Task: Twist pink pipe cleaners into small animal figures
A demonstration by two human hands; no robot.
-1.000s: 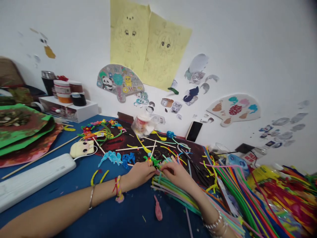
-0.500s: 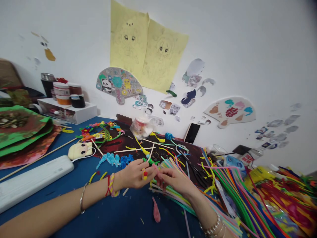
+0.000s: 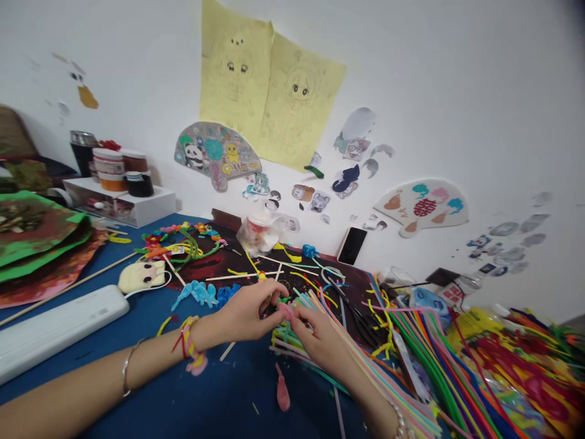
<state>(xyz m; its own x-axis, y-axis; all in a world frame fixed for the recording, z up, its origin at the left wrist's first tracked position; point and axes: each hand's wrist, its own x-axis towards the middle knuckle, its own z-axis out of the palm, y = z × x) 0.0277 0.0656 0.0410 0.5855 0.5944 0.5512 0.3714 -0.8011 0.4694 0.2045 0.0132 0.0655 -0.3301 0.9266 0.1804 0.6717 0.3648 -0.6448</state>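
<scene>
A small pink piece of twisted pipe cleaner [image 3: 285,310] is held up above the blue tabletop between my two hands. My left hand [image 3: 244,312] touches it with the thumb tip, the fingers curled above. From the other side my right hand [image 3: 320,335] pinches the same piece between thumb and fingers. Its far end is hidden by the fingers. A second pink piece [image 3: 283,393], thick at one end and narrow at the other, lies below my hands. Beyond and right of my right hand spreads a bundle of pastel pipe cleaners [image 3: 388,384].
Bright pipe cleaners [image 3: 434,353] and plastic packets fill the right side. Scissors [image 3: 365,320] lie behind my right hand. At left are a white power strip [image 3: 68,332], a long thin stick and green paper [image 3: 41,238]. A phone [image 3: 353,245] leans against the wall.
My left hand has turned and lifted its fingers off, leaving its thumb at the pink piece. The ring with coloured beads has gone out of sight. The right hand stays pinched.
</scene>
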